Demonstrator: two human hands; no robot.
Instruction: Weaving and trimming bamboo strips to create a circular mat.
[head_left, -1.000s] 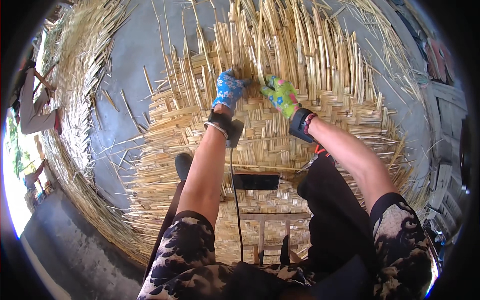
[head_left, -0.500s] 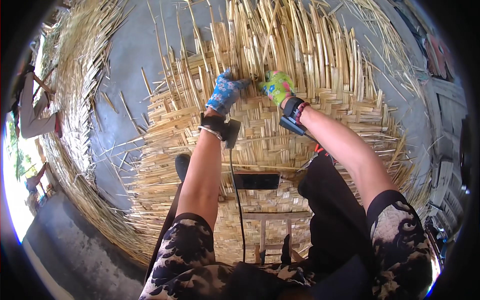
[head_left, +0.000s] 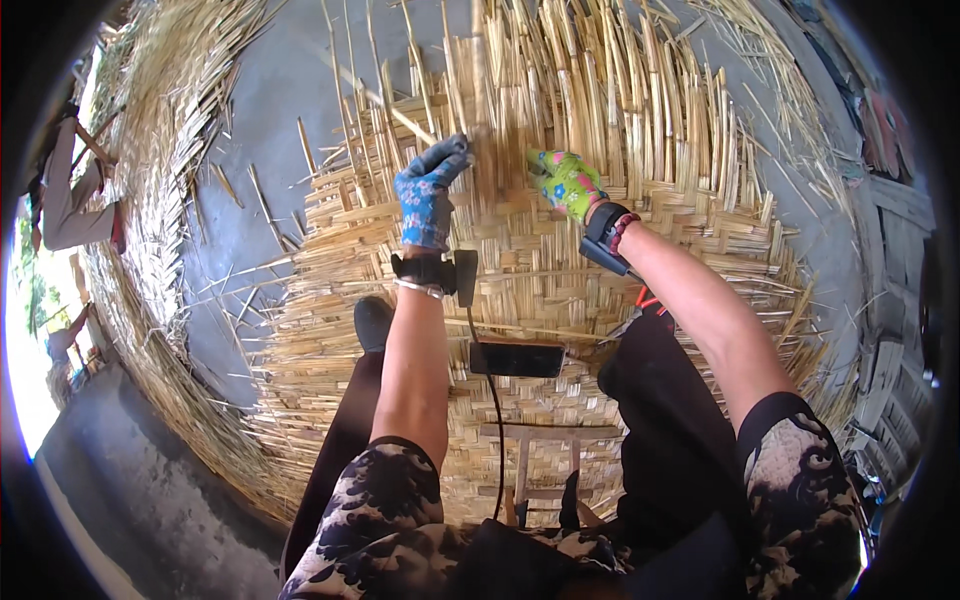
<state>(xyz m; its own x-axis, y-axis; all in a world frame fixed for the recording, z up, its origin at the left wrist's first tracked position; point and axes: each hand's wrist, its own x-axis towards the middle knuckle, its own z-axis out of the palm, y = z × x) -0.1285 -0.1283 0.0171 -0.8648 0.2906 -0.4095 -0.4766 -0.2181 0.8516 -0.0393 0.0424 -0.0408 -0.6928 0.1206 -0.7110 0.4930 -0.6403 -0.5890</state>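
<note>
You wear flowered gloves (head_left: 425, 222), blue on your left hand (head_left: 428, 195), lime-green on your right hand (head_left: 567, 187), with black wrist straps (head_left: 425, 270), a dark-red bracelet (head_left: 622, 232) and black-and-cream patterned sleeves (head_left: 385, 500).

From my distant place I saw the left forearm (head_left: 412, 370) reach almost straight forward, the left hand (head_left: 425, 200) bending its fingers (head_left: 448, 152) toward the right. The right forearm (head_left: 700, 290) slanted inward; the right hand (head_left: 568, 186) pointed left, apart from the other.
</note>
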